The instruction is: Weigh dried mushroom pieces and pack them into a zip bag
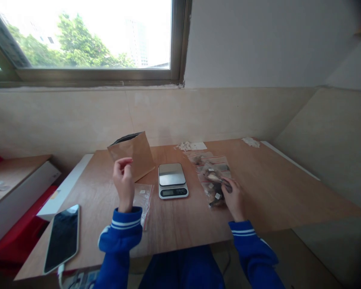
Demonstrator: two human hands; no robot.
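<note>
My left hand (124,182) is raised in front of a brown paper pouch (136,154), its fingers curled together. What it pinches, if anything, is too small to make out. The pouch stands upright with its mouth open. Under my left wrist lies a clear zip bag (147,200) with a small white label. My right hand (234,198) is closed at the edge of several clear zip bags (215,168) and grips one of them. Dark and pale pieces show inside these labelled bags. Between my hands sits a kitchen scale (172,176) with a bare metal plate.
A tablet (63,237) with a white cable plugged in lies at the table's left front corner. Small pale scraps (185,146) and a white paper (198,146) are near the wall. Another pale heap (250,142) lies at the back right. A window (87,40) is above.
</note>
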